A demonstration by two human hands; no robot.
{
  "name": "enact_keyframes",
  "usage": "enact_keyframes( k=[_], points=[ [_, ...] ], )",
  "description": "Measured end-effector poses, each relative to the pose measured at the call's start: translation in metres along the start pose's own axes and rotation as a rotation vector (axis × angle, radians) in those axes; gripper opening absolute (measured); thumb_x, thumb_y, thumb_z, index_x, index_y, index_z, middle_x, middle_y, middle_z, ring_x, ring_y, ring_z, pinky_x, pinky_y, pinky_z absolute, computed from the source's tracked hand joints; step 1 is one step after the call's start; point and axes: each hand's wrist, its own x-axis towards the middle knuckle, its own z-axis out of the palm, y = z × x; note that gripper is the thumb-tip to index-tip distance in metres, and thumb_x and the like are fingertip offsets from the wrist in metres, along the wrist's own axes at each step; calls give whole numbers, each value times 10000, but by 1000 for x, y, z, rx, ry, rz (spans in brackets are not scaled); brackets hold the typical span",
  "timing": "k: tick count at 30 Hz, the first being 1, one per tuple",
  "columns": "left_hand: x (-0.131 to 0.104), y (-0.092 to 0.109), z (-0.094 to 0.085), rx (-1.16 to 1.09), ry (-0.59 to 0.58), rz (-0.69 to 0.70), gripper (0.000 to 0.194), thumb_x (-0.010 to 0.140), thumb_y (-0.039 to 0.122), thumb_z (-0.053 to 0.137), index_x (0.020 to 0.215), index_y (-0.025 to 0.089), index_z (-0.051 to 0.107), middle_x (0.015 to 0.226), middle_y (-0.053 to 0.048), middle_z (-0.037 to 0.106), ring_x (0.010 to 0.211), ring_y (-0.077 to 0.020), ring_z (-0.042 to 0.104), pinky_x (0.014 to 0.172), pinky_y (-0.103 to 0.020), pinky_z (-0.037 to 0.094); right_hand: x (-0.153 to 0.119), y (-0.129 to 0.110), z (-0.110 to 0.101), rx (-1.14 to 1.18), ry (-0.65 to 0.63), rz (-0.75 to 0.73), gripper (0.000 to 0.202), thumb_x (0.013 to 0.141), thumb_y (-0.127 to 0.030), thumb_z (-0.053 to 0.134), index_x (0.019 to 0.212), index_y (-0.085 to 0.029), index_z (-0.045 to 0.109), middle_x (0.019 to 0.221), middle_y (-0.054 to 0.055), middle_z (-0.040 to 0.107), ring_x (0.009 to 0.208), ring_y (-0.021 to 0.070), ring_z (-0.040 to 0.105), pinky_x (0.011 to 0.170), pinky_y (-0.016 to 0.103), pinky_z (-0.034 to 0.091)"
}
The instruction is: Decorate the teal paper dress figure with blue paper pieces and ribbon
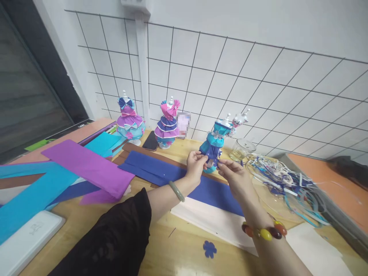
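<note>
A small mannequin (218, 138) in a teal and dark blue paper dress stands upright on the wooden table. My left hand (196, 165) is at the lower left of its skirt, thumb and fingers pinched on the dark blue layer. On the skirt's right side, my right hand (236, 175) has its thumb and index finger closed on a small dark blue paper piece (219, 158). Both hands partly hide the lower skirt. A dark blue paper flower (209, 249) lies flat near the table's front edge.
Two other dressed mannequins, one purple-blue (130, 122) and one pink-navy (167, 124), stand at the back left beside a phone (150, 140). Folded purple paper (87, 166) and blue strips (155, 168) lie left and centre. A glass jar (242, 150) and tangled strips (283, 176) are right.
</note>
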Motion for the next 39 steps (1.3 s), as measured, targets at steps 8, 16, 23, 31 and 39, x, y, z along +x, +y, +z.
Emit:
enact_keyframes(
  k=[8,16,23,31,39],
  points=[
    [2,7,-1,26,-32,47,340,632,120,616,916,161,434,767,13,545,515,-45,488,454,-165,391,12,1,16,-54,28,-69,262,588,-343,746,801,-202,687,709,1,652,616,120,567,579,255,436],
    [6,5,-2,42,-67,23,314,643,134,620,923,162,480,788,0,582,454,-34,483,438,-171,383,20,8,22,-40,72,-121,265,561,-310,764,781,-189,679,682,0,653,605,134,586,610,286,459],
    [7,5,-3,13,-62,8,310,653,124,601,937,154,481,749,8,578,428,-31,463,434,-177,389,23,11,8,-33,150,-103,244,576,-307,764,768,-185,676,714,-1,647,615,112,580,597,252,466],
    [8,4,-4,-7,-67,6,307,654,126,580,941,155,476,731,9,583,425,-32,460,438,-174,386,21,3,14,130,-43,51,262,540,-329,787,719,-204,643,595,-24,601,530,107,559,521,250,468],
    [9,3,-5,-18,-92,30,299,646,140,573,929,162,480,709,18,574,436,-38,460,434,-171,382,27,7,25,124,57,80,257,523,-299,796,701,-199,640,571,-41,584,491,81,524,464,210,423]
  ],
)
